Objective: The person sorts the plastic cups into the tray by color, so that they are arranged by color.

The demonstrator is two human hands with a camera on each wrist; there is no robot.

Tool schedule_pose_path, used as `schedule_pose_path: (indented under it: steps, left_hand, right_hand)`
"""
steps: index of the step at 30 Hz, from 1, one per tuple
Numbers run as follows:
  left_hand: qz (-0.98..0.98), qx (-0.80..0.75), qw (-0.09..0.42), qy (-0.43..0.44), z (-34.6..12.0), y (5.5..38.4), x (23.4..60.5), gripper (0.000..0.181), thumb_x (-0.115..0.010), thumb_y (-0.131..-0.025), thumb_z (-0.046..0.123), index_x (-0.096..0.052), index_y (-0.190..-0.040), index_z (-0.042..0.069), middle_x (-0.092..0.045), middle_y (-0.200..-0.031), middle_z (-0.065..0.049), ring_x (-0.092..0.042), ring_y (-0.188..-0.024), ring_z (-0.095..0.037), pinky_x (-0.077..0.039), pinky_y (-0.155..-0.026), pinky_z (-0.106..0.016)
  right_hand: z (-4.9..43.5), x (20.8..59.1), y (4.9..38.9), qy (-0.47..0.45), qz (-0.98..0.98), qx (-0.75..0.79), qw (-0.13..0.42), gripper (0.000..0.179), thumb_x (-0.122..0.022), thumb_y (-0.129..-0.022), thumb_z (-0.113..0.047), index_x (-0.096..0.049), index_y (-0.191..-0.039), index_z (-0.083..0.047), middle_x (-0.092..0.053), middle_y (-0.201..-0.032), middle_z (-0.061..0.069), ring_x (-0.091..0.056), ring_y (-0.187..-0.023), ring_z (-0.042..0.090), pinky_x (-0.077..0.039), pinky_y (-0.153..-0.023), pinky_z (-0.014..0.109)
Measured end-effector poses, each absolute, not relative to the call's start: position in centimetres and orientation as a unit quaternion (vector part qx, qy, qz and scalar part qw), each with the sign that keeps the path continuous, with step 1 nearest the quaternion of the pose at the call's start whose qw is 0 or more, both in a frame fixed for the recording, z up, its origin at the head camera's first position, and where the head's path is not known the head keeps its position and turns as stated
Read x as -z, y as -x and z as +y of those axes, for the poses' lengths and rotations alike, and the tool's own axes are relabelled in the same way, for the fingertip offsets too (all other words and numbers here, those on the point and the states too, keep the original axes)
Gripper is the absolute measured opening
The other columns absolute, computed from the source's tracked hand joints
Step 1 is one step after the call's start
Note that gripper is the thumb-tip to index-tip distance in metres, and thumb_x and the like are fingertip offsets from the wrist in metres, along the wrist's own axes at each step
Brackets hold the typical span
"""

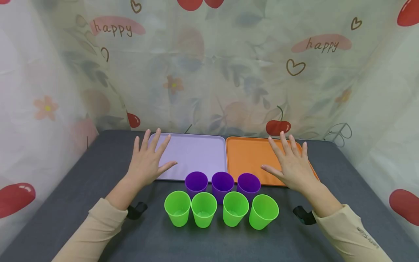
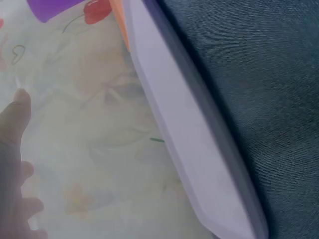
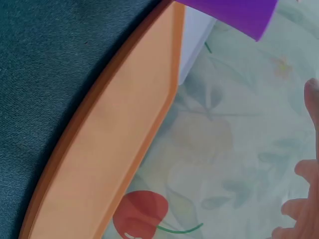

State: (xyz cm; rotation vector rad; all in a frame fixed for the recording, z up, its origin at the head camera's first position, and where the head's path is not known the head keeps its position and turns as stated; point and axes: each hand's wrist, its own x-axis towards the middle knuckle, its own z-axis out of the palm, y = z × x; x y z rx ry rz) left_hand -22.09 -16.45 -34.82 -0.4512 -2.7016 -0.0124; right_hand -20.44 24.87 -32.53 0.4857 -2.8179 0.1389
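Fingers spread wide, my left hand (image 1: 145, 162) hovers by the left end of a lavender tray (image 1: 193, 156) and holds nothing. My right hand (image 1: 292, 165), likewise spread and bare, hovers over the right part of an orange tray (image 1: 248, 156). Between the two arms, a row of several green cups (image 1: 203, 209) stands upright with mouths up. Just behind them are three purple cups (image 1: 222, 183), their lower parts partly hidden by the green ones. Both wrist views show the hand at the frame's edge, with its thumb (image 2: 17, 114) raised above the tray.
The trays lie side by side at the back of the dark cloth-covered table (image 1: 209, 243). A printed curtain (image 1: 212, 72) hangs close behind and at both sides. Black straps (image 1: 136, 211) sit at the wrists. A thin cord (image 1: 340, 133) hangs near the back right corner.
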Motion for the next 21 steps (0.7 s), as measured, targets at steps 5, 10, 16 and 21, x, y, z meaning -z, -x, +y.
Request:
schedule_pose_path:
  steps: [5, 10, 16, 21]
  left_hand:
    - [-0.964, -0.002, 0.207, 0.165, -16.5, 21.5, 34.2, 0.082, -0.056, -0.083, 0.059, -0.027, -0.147, 0.018, -0.021, -0.154, -0.018, -0.014, -0.142, -0.042, -0.015, -0.11, -0.064]
    - [-0.958, 0.018, 0.228, 0.173, -17.4, 20.9, 33.7, 0.076, -0.061, -0.082, 0.053, -0.036, -0.143, 0.015, -0.029, -0.15, -0.019, -0.02, -0.139, -0.043, -0.02, -0.108, -0.062]
    - [-0.966, 0.048, 0.201, 0.158, -19.5, 20.9, 34.0, 0.066, -0.059, -0.087, 0.046, -0.044, -0.137, 0.006, -0.041, -0.142, -0.022, -0.031, -0.134, -0.044, -0.026, -0.107, -0.061]
    - [-0.976, 0.067, 0.152, 0.138, -21.4, 21.2, 35.4, 0.059, -0.056, -0.09, 0.042, -0.05, -0.131, 0.0, -0.05, -0.133, -0.024, -0.043, -0.125, -0.043, -0.034, -0.103, -0.057]
  right_hand:
    - [24.9, 31.5, 19.8, -0.171, -0.972, -0.082, 0.136, 0.081, -0.052, -0.089, -0.054, -0.011, -0.151, -0.021, -0.01, -0.155, 0.023, -0.008, -0.141, 0.048, -0.002, -0.104, 0.073]
    - [25.5, 30.6, 18.8, -0.192, -0.958, -0.18, 0.116, 0.074, -0.056, -0.091, -0.042, -0.018, -0.15, -0.015, -0.021, -0.153, 0.023, -0.015, -0.14, 0.047, 0.001, -0.106, 0.071]
    - [26.6, 30.6, 17.6, -0.21, -0.944, -0.246, 0.071, 0.059, -0.056, -0.093, -0.033, -0.035, -0.142, -0.008, -0.04, -0.142, 0.018, -0.036, -0.131, 0.039, -0.029, -0.101, 0.062]
    - [27.5, 31.4, 17.0, -0.219, -0.941, -0.254, 0.034, 0.046, -0.056, -0.093, -0.03, -0.049, -0.133, -0.008, -0.055, -0.132, 0.014, -0.051, -0.119, 0.033, -0.042, -0.093, 0.053]
